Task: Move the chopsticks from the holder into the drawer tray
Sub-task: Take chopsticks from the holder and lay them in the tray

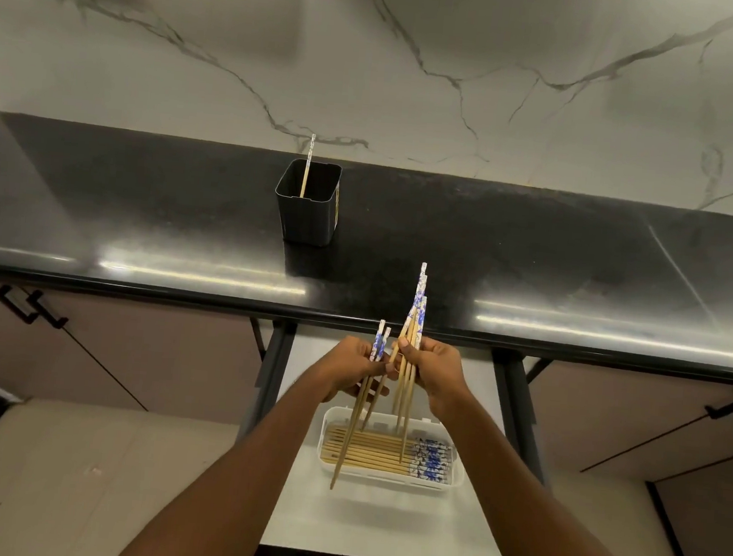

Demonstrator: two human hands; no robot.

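Now left hand [350, 367], right hand [438, 373] grip chopsticks [418, 302] upright above tray [325, 434].

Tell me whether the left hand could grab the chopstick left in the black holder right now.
Probably not yet: the left hand grips two chopsticks over the tray, though the path to the open holder looks free.

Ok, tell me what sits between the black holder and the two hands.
In the head view, only bare black countertop separates the holder from the left hand and right hand; held chopsticks overlap its edge.
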